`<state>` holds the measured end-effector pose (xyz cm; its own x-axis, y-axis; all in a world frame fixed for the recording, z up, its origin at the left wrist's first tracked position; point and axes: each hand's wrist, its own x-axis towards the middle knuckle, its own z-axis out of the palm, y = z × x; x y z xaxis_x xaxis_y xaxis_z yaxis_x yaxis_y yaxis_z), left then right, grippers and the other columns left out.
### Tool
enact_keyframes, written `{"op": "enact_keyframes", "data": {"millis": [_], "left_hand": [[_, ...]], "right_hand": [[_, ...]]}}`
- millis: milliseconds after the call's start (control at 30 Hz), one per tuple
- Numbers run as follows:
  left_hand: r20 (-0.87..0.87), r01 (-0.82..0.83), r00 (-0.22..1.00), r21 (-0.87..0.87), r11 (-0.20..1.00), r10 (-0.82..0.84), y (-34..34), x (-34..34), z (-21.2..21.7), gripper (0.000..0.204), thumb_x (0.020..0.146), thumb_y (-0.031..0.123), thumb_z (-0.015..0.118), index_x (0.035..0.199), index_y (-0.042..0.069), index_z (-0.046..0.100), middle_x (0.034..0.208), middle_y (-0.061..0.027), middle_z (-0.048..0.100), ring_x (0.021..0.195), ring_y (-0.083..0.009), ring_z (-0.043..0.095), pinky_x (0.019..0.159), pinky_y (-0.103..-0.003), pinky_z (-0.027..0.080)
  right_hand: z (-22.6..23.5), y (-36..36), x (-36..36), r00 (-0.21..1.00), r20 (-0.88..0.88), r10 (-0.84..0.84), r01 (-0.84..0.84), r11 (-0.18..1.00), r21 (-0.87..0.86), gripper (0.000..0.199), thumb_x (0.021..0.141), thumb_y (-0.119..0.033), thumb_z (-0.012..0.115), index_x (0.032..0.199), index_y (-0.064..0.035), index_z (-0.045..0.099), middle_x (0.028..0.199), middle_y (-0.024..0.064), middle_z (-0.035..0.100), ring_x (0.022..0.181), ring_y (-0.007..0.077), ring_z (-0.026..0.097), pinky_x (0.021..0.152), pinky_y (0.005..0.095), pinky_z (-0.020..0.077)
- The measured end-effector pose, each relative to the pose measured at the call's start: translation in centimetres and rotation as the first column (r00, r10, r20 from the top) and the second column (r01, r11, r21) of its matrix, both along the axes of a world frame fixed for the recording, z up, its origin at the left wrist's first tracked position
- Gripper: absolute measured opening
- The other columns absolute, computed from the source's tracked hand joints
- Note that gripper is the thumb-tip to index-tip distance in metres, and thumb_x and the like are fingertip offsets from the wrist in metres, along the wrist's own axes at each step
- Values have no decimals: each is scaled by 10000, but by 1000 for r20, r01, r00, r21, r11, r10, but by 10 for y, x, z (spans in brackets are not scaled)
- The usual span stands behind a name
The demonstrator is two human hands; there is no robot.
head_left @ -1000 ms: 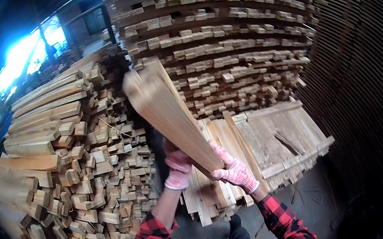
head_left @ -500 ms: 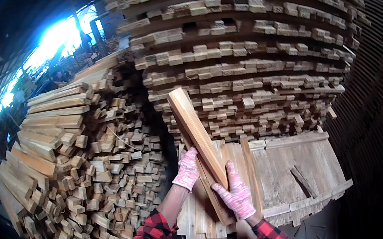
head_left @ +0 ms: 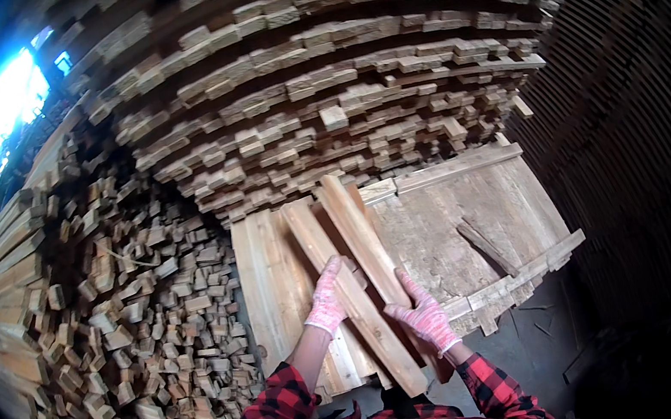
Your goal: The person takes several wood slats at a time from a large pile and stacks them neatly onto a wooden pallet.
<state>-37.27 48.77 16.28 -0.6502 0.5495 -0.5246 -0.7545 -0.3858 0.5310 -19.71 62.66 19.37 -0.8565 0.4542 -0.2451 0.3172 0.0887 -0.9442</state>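
Note:
Both my hands wear pink-and-white knit gloves. My left hand point(head_left: 327, 299) is closed on the edge of a long wooden plank point(head_left: 367, 317), which slants from the far left to the near right. Beside it, a second wooden plank point(head_left: 359, 236) lies nearly parallel, with a dark gap between the two. My right hand point(head_left: 423, 314) grips that second plank near its closer end, thumb along the upper face. Both planks are over a layer of pale boards point(head_left: 276, 305) on the left half of a low wooden platform point(head_left: 416, 223).
A narrow dark strip of wood point(head_left: 487, 247) lies on the platform's right half. Behind it rises a tall stack of layered planks point(head_left: 332, 71). At left is a large heap of short wood pieces point(head_left: 153, 323). A dark slatted wall point(head_left: 620, 80) stands on the right.
The view has swung right and downward. The two planks, overlapping and raised before, now lie apart side by side and lower over the boards. Each hand keeps its grip.

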Motion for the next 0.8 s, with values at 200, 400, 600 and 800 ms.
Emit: {"op": "enact_keyframes", "data": {"millis": [200, 400, 600, 800], "left_hand": [[54, 74, 996, -7, 997, -74, -23, -9, -53, 512, 931, 494, 696, 1175, 54, 596, 1003, -92, 665, 819, -262, 672, 772, -424, 581], [53, 102, 994, -38, 994, -100, -8, -8, -44, 750, 859, 652, 692, 1231, 12, 570, 988, -99, 655, 796, -263, 662, 789, -423, 582], [-54, 30, 997, -321, 947, -50, 67, 18, 20, 990, 824, 854, 510, 1377, 33, 512, 1264, -146, 612, 1141, -281, 615, 978, -454, 530], [-419, -317, 133, -877, 362, -898, 49, 28, 10, 1026, 813, 649, 648, 1445, -102, 350, 1530, -341, 274, 1421, -506, 269, 1130, -626, 290]], "right_hand": [[-51, 67, -12, 995, 94, -40, -10, 879, 477, 688, 953, -385, 658, 1561, -223, 380, 1275, 277, 599, 1166, 425, 615, 983, 462, 503], [-89, 47, -41, 961, 270, 55, -213, 772, 599, 677, 1003, -538, 461, 1560, -176, 329, 1450, 306, 464, 1213, 471, 565, 992, 521, 480], [-13, 16, -35, 954, 57, 294, -299, 933, 198, 886, 938, -571, 616, 1616, -142, 240, 1551, 265, 404, 1381, 383, 464, 1125, 413, 377], [40, 64, -36, 986, 124, -110, 159, 841, -517, 771, 862, -117, 787, 1518, -8, 398, 1254, 124, 644, 1071, 195, 632, 972, 295, 510]]}}
